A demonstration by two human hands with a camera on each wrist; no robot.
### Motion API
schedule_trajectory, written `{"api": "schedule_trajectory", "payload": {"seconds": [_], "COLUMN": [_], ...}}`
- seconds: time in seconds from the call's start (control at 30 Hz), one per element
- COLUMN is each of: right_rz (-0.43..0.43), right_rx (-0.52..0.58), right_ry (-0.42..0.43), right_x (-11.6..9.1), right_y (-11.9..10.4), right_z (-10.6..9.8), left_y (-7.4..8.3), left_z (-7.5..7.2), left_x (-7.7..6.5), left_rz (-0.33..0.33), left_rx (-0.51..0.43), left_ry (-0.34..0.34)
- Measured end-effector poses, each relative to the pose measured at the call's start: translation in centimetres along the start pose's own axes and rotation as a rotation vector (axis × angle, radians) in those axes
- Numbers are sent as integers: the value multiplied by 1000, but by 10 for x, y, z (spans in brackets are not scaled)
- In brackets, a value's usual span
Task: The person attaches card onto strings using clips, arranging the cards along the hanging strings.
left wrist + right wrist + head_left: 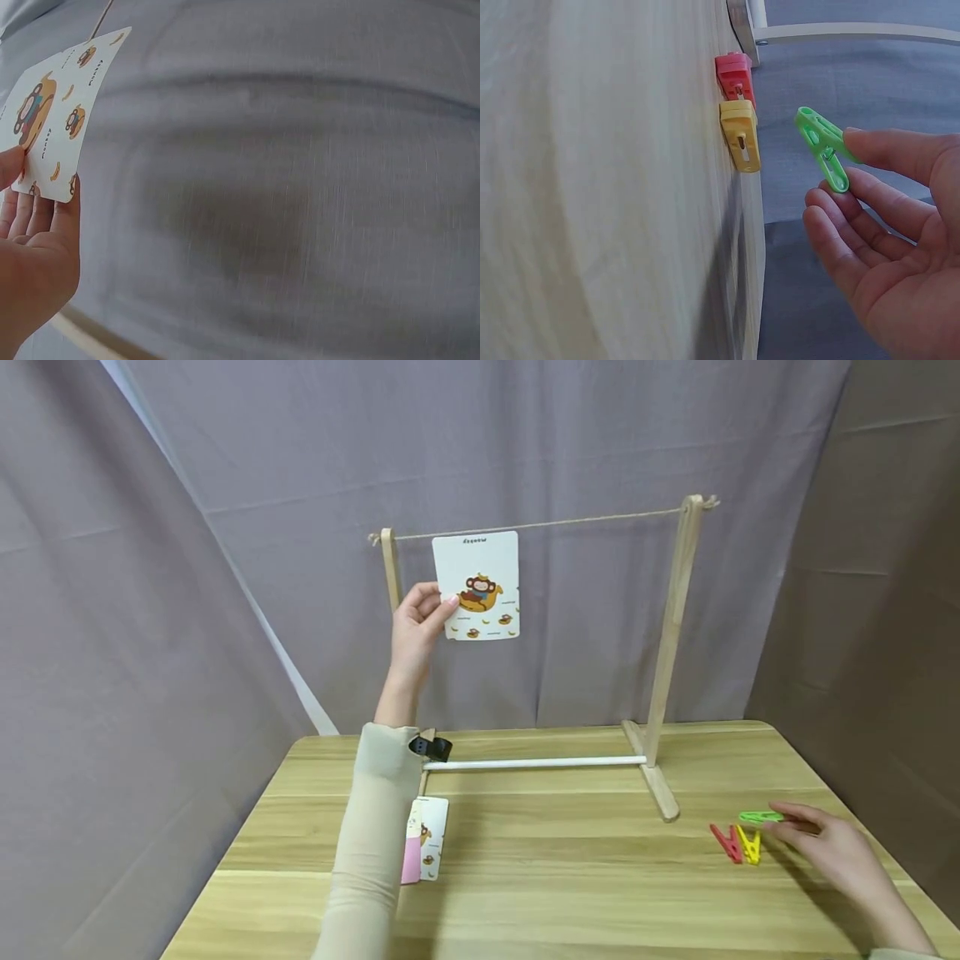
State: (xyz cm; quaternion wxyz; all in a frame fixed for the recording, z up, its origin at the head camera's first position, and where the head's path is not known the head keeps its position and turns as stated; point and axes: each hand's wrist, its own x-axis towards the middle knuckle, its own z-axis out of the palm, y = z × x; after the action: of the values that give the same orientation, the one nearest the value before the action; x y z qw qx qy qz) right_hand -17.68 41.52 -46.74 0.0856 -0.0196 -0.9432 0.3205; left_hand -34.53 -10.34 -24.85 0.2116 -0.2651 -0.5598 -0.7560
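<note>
My left hand pinches a white card by its left edge, thumb in front. A monkey on a banana is printed on the card, and its top edge overlaps the rope in the head view. At the right of the table, my right hand holds a green clothespin between thumb and fingers, above the tabletop. Beside it, a red clothespin and a yellow clothespin lie close together on the wood.
The rope runs between two wooden posts of a stand, joined low down by a white bar. More cards, one partly pink, lie on the table beside my left sleeve, which partly hides them. Grey curtains hang behind.
</note>
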Motion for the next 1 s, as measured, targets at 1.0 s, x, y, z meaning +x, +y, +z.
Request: {"api": "schedule_trajectory", "payload": {"seconds": [1.0], "right_rz": [4], "right_rx": [27], "right_ry": [46], "right_x": [-3], "right_y": [0], "right_z": [2], "left_y": [-16], "left_z": [60], "left_x": [9], "left_rz": [-74], "left_rx": [29], "left_ry": [-26]}}
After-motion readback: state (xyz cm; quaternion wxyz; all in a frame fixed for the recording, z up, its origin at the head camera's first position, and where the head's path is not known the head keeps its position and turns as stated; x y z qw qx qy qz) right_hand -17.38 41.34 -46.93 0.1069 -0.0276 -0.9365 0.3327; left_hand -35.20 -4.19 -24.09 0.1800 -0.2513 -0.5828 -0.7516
